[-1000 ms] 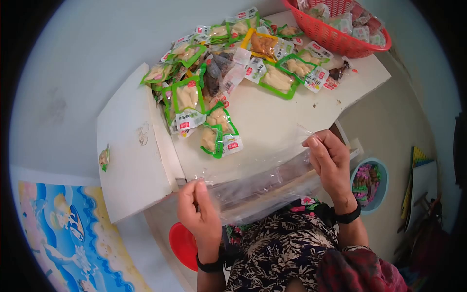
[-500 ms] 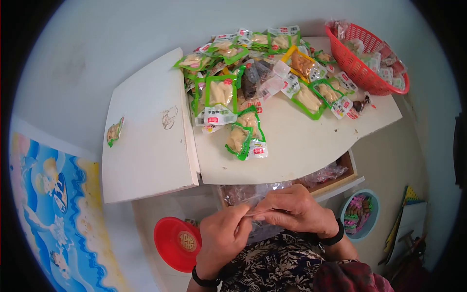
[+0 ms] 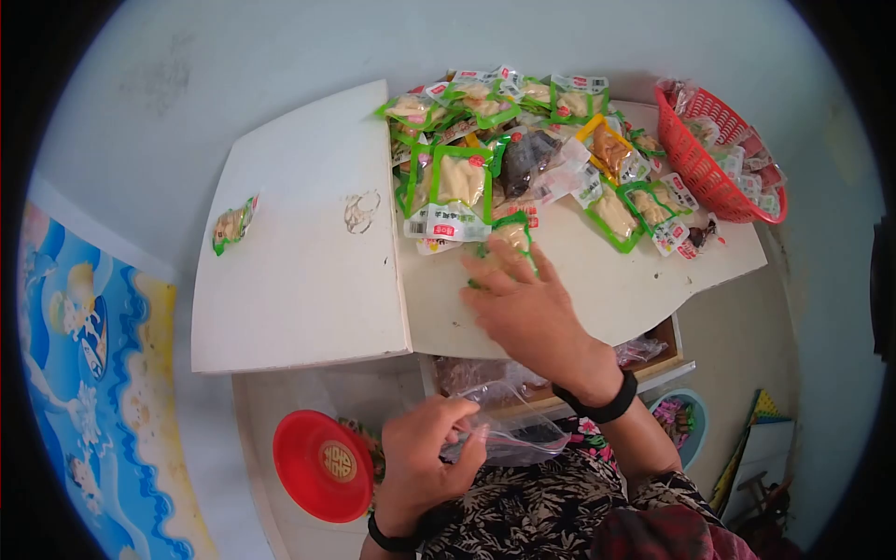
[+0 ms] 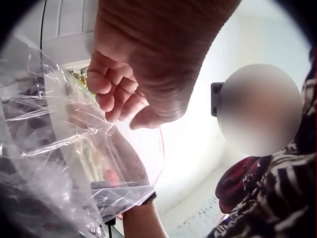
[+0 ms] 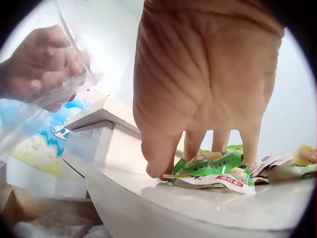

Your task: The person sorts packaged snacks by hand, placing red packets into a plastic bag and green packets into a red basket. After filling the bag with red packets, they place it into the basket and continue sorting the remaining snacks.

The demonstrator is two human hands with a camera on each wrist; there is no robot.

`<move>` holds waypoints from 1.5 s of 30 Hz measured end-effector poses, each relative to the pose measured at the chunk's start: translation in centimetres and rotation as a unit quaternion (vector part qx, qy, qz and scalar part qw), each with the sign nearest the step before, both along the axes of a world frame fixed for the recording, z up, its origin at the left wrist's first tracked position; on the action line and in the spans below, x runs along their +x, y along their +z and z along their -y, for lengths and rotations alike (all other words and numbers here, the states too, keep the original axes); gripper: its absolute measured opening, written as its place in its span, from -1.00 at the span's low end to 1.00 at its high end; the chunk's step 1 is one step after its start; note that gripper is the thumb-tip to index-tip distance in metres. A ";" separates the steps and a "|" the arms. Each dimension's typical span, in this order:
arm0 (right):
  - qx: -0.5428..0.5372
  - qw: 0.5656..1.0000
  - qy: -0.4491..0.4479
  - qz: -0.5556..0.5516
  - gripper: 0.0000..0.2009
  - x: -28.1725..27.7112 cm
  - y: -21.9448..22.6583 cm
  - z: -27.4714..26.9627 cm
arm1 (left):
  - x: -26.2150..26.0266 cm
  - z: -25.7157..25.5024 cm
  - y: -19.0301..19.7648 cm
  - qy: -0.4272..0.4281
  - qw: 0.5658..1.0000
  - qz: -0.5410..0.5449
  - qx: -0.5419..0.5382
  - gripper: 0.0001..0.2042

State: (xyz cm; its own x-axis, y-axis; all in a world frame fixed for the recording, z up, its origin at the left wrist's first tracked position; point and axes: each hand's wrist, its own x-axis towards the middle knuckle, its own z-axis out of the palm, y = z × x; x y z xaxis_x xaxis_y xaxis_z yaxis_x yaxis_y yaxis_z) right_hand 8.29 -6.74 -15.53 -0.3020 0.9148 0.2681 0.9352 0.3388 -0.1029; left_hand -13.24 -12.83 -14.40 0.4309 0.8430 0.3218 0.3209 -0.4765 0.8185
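In the head view my left hand (image 3: 425, 457) pinches the edge of a clear plastic bag (image 3: 527, 441) in front of my body. The left wrist view shows the bag (image 4: 54, 148) hanging loose and wrinkled from the fingertips. My right hand (image 3: 537, 313) reaches over the white table and covers much of a green-edged snack packet (image 3: 513, 231). In the right wrist view its fingers (image 5: 195, 144) point straight down, spread over the packets (image 5: 213, 171), the thumb at their left side. Behind lies a pile of similar packets (image 3: 462, 179) with pale food inside.
A red basket (image 3: 702, 168) of wrapped packets stands at the back right. One packet (image 3: 233, 226) lies on the left tabletop (image 3: 299, 289). Below the table are an open drawer (image 3: 666, 341) with clear plastic, a red basin (image 3: 303, 467) and a light blue bucket (image 3: 698, 411).
Both hands first stretched the clear bag apart, then came together on its edge. Now the right hand has let go and moved up to the packets on the table; the left keeps the bag.
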 end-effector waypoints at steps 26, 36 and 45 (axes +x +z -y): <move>0.198 0.920 -0.098 -0.324 -0.69 8.7 -1.8 11.4 | 13.6 -7.7 2.2 -0.086 0.977 -0.165 0.102 -0.60; 0.148 0.921 -0.152 -0.327 -0.68 5.9 -4.3 10.1 | 14.6 -5.8 0.7 0.021 0.992 -0.057 0.114 -0.41; 0.172 0.867 -0.148 -0.444 -0.77 8.5 -3.8 9.7 | 13.2 -4.3 -3.4 0.038 0.990 -0.120 0.064 -0.59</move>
State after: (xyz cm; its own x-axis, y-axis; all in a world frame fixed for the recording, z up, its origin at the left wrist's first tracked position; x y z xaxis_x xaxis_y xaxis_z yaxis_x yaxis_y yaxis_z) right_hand 16.79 -16.41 -19.37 0.3983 0.7370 0.5461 0.5898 0.2503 -0.7678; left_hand -0.08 -8.57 -17.77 0.4453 0.8350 0.3231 0.5376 -0.5380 0.6493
